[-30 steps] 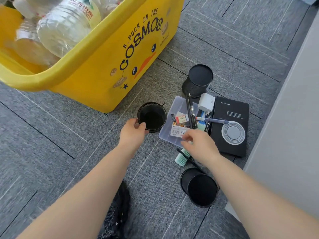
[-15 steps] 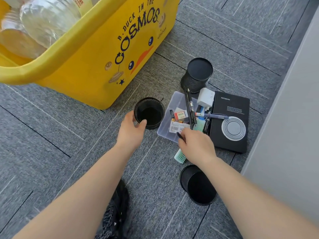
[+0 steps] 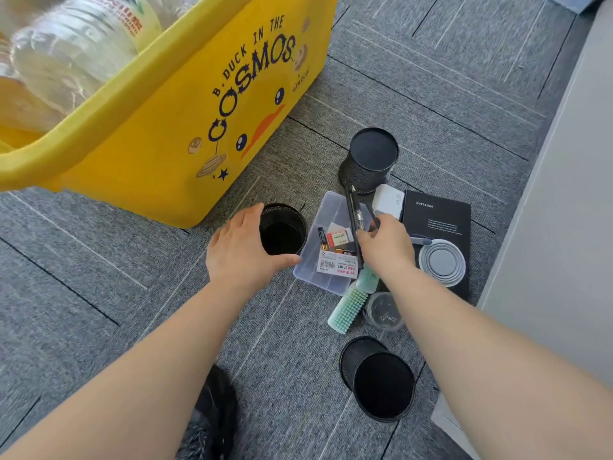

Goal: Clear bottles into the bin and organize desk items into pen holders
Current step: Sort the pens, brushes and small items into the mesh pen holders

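Left hand (image 3: 242,247) still grips black mesh pen holder (image 3: 283,227), centre frame; right hand (image 3: 386,247) moved up, apparently pinching slim black pen (image 3: 373,214).

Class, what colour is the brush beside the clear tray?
Mint green brush, head view.

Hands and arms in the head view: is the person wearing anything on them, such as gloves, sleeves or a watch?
Nothing shows. The left hand and right hand are bare, with no gloves or rings visible. The left forearm and right forearm are uncovered down to the frame's lower edge: no sleeves, watch, bracelet or markings can be seen.
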The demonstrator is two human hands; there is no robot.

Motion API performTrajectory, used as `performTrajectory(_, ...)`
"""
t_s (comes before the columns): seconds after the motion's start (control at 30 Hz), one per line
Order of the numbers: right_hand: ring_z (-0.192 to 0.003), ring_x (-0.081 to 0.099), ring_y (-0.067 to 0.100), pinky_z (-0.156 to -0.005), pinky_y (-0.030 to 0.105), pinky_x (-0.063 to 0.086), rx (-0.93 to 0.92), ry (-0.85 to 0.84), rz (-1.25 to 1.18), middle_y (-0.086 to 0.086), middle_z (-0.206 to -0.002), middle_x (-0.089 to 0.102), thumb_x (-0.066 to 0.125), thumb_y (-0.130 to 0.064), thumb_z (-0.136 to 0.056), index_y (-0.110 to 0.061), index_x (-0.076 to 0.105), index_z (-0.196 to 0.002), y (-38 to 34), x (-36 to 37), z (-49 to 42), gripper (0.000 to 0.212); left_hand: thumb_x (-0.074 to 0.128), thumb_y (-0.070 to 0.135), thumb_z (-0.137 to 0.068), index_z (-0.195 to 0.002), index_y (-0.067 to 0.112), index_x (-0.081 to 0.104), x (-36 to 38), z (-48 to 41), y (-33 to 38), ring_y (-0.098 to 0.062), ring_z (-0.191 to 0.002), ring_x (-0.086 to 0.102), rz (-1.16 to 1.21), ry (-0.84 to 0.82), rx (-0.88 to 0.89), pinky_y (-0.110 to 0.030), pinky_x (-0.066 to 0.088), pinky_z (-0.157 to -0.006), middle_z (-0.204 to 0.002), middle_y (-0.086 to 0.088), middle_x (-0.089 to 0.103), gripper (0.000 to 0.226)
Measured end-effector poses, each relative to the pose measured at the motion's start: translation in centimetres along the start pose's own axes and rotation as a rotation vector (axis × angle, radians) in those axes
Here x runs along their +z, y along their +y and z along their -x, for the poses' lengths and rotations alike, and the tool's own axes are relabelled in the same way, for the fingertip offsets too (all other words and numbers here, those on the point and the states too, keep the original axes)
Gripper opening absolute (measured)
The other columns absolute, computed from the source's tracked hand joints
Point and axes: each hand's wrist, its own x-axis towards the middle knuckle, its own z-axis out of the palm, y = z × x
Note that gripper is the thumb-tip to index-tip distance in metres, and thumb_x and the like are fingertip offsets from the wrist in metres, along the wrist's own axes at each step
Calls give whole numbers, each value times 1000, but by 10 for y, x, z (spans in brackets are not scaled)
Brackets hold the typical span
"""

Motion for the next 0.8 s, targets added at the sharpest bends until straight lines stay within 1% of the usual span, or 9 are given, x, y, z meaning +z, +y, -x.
performTrajectory(0.1, -111, 54, 33, -82, 40, 46, -45, -8, 150, 11, -121, 54, 65, -35, -86, -12, 52, -119, -5, 7, -1, 42, 70, 73, -59, -148, 29, 20, -2, -1, 3, -22, -140, 32, -76, -7, -12, -46, 25, -114, -154, 3, 29, 111)
performTrajectory(0.17, -114, 53, 33, -85, 42, 46, -47, -11, 182, 11, -123, 53, 67, -35, -85, -10, 50, -123, -7, 9, 0, 48, 69, 74, -59, -148, 28, 20, -4, -1, 5, -21, -140, 31, -99, -5, -13, -45, 23, -115, -153, 4, 30, 111)
performTrajectory(0.27, -108, 56, 34, -80, 40, 47, -15, -53, 194, 12, -118, 58, 67, -37, -85, -10, 54, -116, -4, 9, -3, 43, 68, 74, -59, -148, 29, 20, -3, -1, 4, -19, -141, 30, -92, -9, -10, -45, 19, -117, -154, 4, 29, 111)
performTrajectory(0.37, -105, 57, 34, -73, 35, 44, -14, -106, 224, 12, -115, 59, 65, -34, -86, -11, 56, -112, -2, 7, -3, 36, 68, 74, -60, -148, 29, 18, -1, -1, 3, -19, -141, 30, -72, -18, -19, -47, 18, -117, -154, 4, 28, 111)
performTrajectory(0.57, -105, 54, 38, -71, 37, 40, -28, -122, 225, 16, -113, 57, 52, -29, -92, -5, 53, -109, -5, 5, 3, 30, 68, 74, -61, -148, 32, 16, -1, 0, 3, -21, -139, 33, -53, -38, -27, -49, 23, -115, -155, 5, 26, 110)
performTrajectory(0.63, -102, 55, 38, -73, 39, 40, -39, -133, 149, 18, -112, 57, 47, -25, -94, -4, 48, -109, -7, 3, 4, 26, 69, 72, -61, -148, 32, 16, -3, 1, 2, -22, -137, 36, -34, -52, -31, -49, 29, -112, -154, 6, 28, 109)
performTrajectory(0.7, -98, 58, 35, -77, 39, 42, -68, -163, -97, 15, -106, 61, 45, -21, -96, -7, 46, -108, -11, -3, 9, 19, 71, 70, -61, -147, 33, 16, -6, 0, 2, -25, -133, 41, 12, -94, -37, -50, 36, -105, -153, 7, 29, 108)
performTrajectory(0.73, -96, 60, 32, -78, 38, 44, -88, -178, -240, 11, -101, 63, 45, -20, -96, -9, 47, -106, -15, -6, 13, 15, 72, 68, -62, -147, 33, 16, -7, -1, 1, -25, -132, 43, 40, -116, -39, -49, 38, -101, -152, 7, 30, 108)
performTrajectory(0.8, -86, 63, 20, -80, 38, 48, -129, -244, -435, 2, -93, 66, 49, -22, -95, -15, 51, -105, -24, -14, 23, 12, 74, 65, -63, -148, 33, 14, -6, -1, 0, -26, -131, 43, 91, -143, -35, -48, 42, -95, -153, 7, 27, 109)
